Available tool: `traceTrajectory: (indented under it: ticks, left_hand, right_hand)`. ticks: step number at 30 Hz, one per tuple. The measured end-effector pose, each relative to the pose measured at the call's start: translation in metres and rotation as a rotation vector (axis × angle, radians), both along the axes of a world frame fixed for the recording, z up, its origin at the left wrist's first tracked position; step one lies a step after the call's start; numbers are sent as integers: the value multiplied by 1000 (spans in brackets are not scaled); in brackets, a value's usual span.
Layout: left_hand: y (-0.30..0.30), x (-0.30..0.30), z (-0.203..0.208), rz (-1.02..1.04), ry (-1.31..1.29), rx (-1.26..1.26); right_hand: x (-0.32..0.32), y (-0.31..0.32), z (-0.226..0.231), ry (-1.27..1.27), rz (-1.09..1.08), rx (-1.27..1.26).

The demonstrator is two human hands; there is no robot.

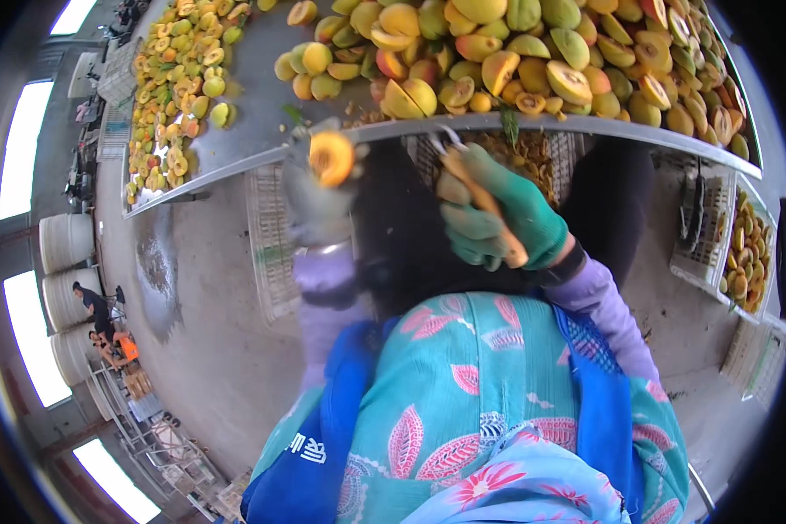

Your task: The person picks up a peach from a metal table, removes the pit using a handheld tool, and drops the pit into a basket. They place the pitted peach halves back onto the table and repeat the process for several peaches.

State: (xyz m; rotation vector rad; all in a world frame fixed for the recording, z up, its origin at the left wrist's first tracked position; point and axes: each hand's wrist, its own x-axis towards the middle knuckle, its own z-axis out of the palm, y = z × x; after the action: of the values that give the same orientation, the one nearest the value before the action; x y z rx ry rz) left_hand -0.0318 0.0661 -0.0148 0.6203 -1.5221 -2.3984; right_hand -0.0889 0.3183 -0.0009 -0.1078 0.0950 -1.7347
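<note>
My left hand (pixel 316 205), in a greyish glove and blurred by motion, holds a peach half (pixel 333 159) just off the near edge of the metal table. The orange cut face shows, with a brown hollow or stone in its middle; which one I cannot tell. In a green glove, my right hand (pixel 520 205) is closed round the wooden handle of a pitting tool (pixel 487 199). Its curved metal end points up and left, close to the table edge. Beyond both hands lies a heap of yellow and green peaches (pixel 498 70), many of them cut.
More cut peaches (pixel 179 87) cover the table's left end. A raised rim (pixel 236 163) runs along the metal table. Beneath it are a crate of scraps (pixel 533 166) and a pale plastic crate (pixel 272 244). At right, another crate holds peach halves (pixel 747 253). Two people (pixel 100 323) are far left.
</note>
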Motion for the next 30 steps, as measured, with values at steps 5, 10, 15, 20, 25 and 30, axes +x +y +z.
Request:
traceTrajectory:
  ticks: [5, 10, 15, 20, 25, 30]
  left_hand:
    - [-61, -51, 33, -20, -460, -1641]
    - [-96, -135, 22, -25, -444, -1927]
    - [-75, -89, 36, -235, 59, -508]
    - [21, -44, 25, -295, 350, 190]
    - [40, -40, 8, -172, 139, 380]
    - [59, -42, 20, -104, 162, 234]
  right_hand:
    - [-3, 3, -73, -217, -92, 472]
    - [0, -25, -12, 47, -206, 610]
    - [-11, -42, -6, 601, -525, 738]
    - [-24, -91, -29, 1398, -934, 780]
    - [1, -68, -8, 1591, -760, 883]
    - [4, -67, -12, 1522, -675, 947]
